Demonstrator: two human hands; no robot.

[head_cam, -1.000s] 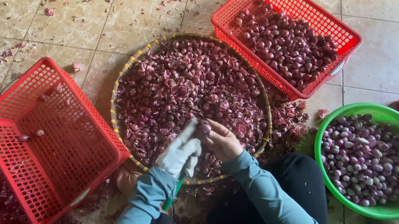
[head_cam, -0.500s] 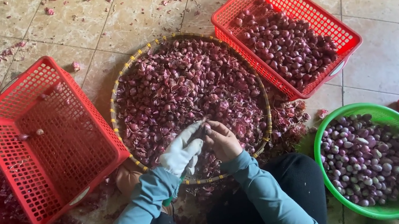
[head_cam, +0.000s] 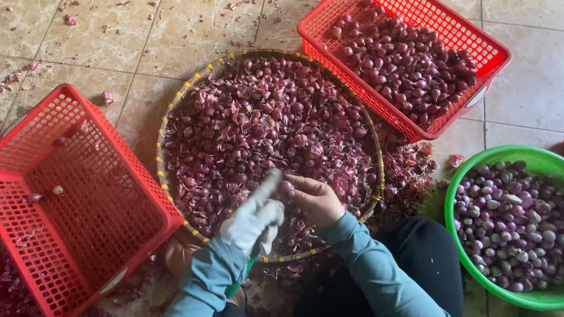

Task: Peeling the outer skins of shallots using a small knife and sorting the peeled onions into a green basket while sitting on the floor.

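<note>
I log: round woven bamboo tray, papery purple shallot skins heaped; my gloved left hand and bare right hand pinch one shallot at its near edge.

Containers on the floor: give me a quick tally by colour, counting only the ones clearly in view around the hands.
Red mesh baskets: 2, a nearly empty one and one with shallots
Green basin: 1
Round woven tray: 1
Total: 4

Red things cut off at the left and right edges are not counted. The gloved left hand and bare right hand meet over the tray.
</note>
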